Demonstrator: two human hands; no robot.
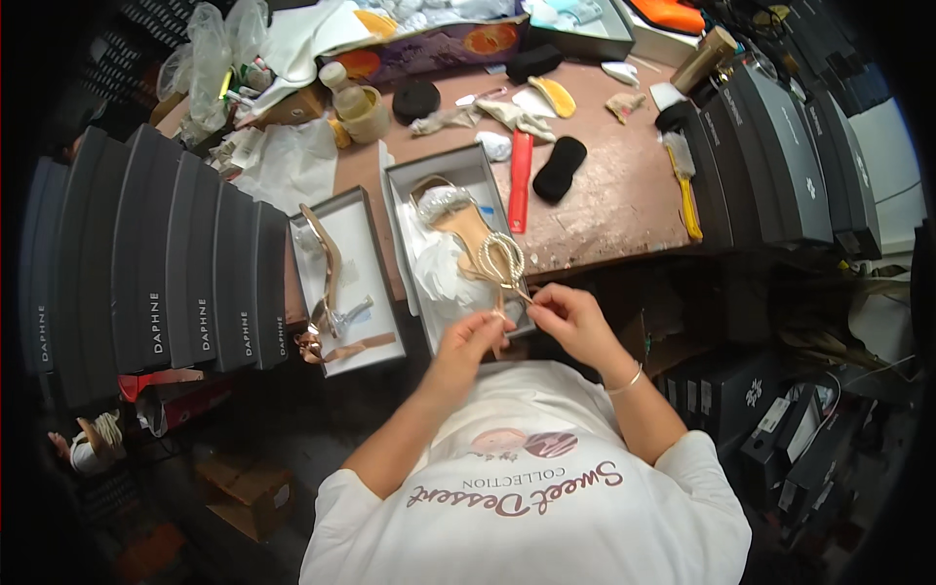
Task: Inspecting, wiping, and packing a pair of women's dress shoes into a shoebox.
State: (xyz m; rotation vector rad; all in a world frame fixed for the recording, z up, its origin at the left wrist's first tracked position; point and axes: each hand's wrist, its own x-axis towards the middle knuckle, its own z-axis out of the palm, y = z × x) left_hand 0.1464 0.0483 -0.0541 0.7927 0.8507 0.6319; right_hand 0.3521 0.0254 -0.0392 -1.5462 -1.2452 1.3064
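Note:
A tan sandal with a sparkling toe band lies in an open grey shoe box in front of me. Looped pearl straps rest over its heel end, with white tissue paper beside it. At the near edge of the box, my left hand pinches a pinkish ribbon strap just below the pearl loops. Closed fingertips of my right hand grip a thin strap end on the other side. A second sandal sits in the box lid at left, a rose-gold ribbon trailing from it.
Stacks of dark shoe boxes rise at left and more boxes at right. On the brown table are a red ruler, black sponge, yellow-handled brush, glue jar and rags. A purple carton stands behind.

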